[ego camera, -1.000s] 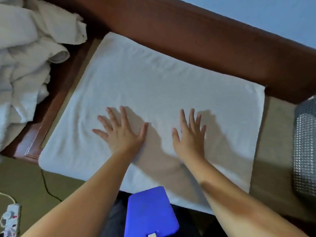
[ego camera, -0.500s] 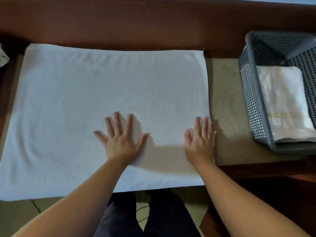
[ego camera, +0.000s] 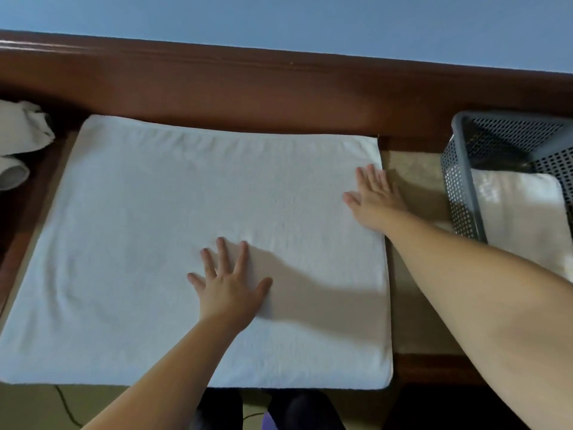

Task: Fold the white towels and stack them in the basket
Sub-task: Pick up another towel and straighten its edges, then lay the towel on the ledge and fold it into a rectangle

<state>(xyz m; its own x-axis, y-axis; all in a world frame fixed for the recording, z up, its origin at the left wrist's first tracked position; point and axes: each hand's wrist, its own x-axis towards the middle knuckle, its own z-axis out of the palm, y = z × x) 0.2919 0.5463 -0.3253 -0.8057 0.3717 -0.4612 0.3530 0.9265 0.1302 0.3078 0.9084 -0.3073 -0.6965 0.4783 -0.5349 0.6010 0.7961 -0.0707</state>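
Note:
A white towel (ego camera: 148, 243) lies spread flat on a beige cushioned seat, filling most of the view. My left hand (ego camera: 229, 287) presses flat on its middle with fingers spread. My right hand (ego camera: 373, 197) lies flat on the towel's right edge near the far corner, fingers straight. A grey perforated basket (ego camera: 459, 187) stands to the right and holds a folded white towel (ego camera: 521, 212).
A dark wooden backrest (ego camera: 279, 97) runs along the far side, with a blue wall behind it. Unfolded white towels (ego camera: 21, 131) lie at the far left. A strip of bare beige cushion (ego camera: 415, 274) separates towel and basket. A black cable (ego camera: 66, 408) lies on the floor.
My right hand slid from the near middle of the towel out to its right edge, then up toward the far corner. My left hand stayed flat near the centre. The camera swung right.

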